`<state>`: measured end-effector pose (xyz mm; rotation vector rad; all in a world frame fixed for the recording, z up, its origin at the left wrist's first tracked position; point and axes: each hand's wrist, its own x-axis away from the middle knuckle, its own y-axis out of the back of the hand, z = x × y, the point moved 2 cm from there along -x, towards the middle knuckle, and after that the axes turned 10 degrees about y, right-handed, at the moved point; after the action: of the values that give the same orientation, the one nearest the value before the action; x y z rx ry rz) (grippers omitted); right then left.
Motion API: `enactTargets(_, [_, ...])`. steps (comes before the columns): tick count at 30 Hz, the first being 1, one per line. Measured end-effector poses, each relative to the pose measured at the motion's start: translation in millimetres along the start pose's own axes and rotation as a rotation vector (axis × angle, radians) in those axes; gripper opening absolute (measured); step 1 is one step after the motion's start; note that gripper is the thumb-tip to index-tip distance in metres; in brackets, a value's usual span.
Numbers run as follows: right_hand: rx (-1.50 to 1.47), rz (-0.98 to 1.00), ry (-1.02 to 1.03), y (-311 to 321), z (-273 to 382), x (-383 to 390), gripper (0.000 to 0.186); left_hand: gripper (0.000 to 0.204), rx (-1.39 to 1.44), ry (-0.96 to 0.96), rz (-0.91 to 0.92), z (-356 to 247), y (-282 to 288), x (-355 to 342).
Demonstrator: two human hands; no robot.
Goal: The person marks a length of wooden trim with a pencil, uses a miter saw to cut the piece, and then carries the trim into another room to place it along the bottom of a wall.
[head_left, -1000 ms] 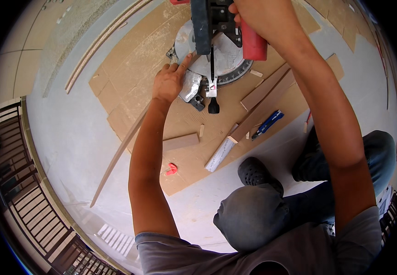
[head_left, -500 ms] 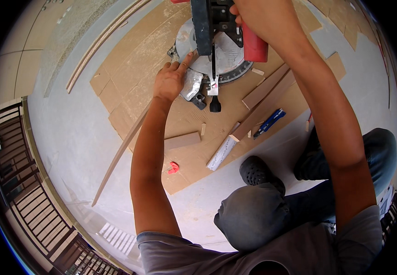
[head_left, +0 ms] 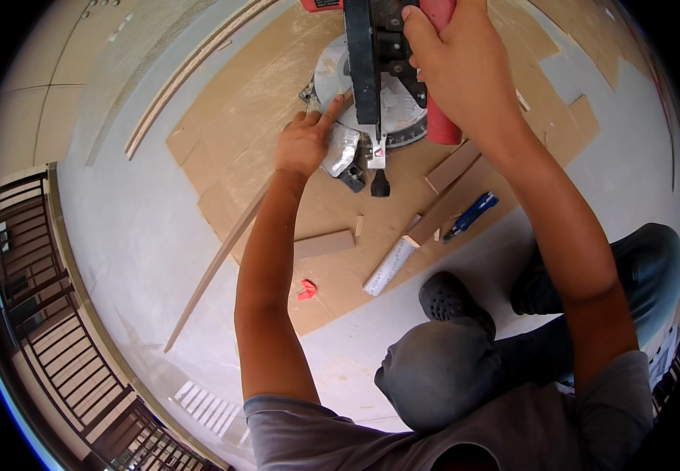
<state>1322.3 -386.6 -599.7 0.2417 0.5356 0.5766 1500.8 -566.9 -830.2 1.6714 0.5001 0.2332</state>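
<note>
Near the knees lay a white folding ruler (head_left: 389,266), blue-handled cutter (head_left: 472,217) and short tan offcut (head_left: 324,244), within reach on cardboard sheeting (head_left: 238,110). Left hand (head_left: 307,141) lay flat, fingers spread, pinning a long thin wood strip (head_left: 218,263) vs. the grey-metal mitre saw (head_left: 371,94), prob. to steady it. Right hand (head_left: 457,71) was wrapped tight round the saw's red handle (head_left: 440,118). Blade & saw top were cut off by frame.

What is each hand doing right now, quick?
Left hand: open, fingers spread, pressing down on a long wooden strip at the saw base.
Right hand: closed around the red saw handle.
</note>
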Motion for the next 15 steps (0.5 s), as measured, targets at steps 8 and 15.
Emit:
enactTargets(8, [0.129,-0.068,0.230,-7,-20,28,0.050,0.076,0.009,-0.019,0.002,4,-5,-1])
enactTargets(15, [0.089,-0.060,0.212,-14,-34,58,0.057,0.075,-0.008,-0.023,0.007,1,-2,-3])
